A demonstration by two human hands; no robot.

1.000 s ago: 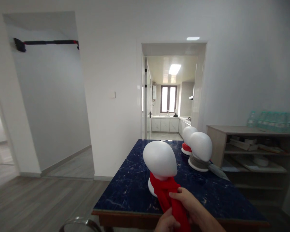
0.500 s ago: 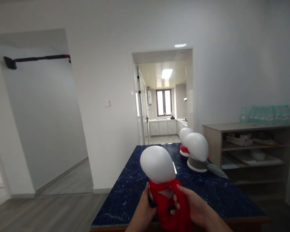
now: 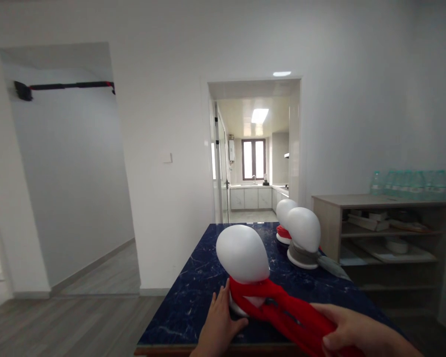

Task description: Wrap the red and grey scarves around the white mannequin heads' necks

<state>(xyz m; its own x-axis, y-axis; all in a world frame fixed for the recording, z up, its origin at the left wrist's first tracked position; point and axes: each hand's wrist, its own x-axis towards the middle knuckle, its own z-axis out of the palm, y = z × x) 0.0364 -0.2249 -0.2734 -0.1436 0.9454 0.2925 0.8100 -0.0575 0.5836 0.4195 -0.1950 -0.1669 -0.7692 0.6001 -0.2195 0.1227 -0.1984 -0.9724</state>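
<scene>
A white mannequin head [image 3: 241,253] stands at the near part of the dark blue marbled table [image 3: 196,277]. Around its neck runs a red scarf [image 3: 278,295], its length stretched out to the right. My right hand [image 3: 342,327] is closed round that stretched part, low at the right. Against the left side of the neck and base rests my left hand [image 3: 221,317], fingers extended and thumb apart. Farther back stands a second white head [image 3: 304,228] with a grey scarf [image 3: 303,255] round its neck. Partly behind it is a third white head [image 3: 285,212] with red cloth at the neck.
A wooden shelf unit [image 3: 327,218] stands right of the table, with several bottles [image 3: 412,183] on top and boxes and trays inside. Beyond the table, a doorway opens into a kitchen [image 3: 250,198]. A white wall [image 3: 163,223] rises behind the table on the left.
My right hand has moved right and pulled the red scarf away from the neck, so it now stretches sideways. My left hand has opened out beside the base. The view has shifted slightly.
</scene>
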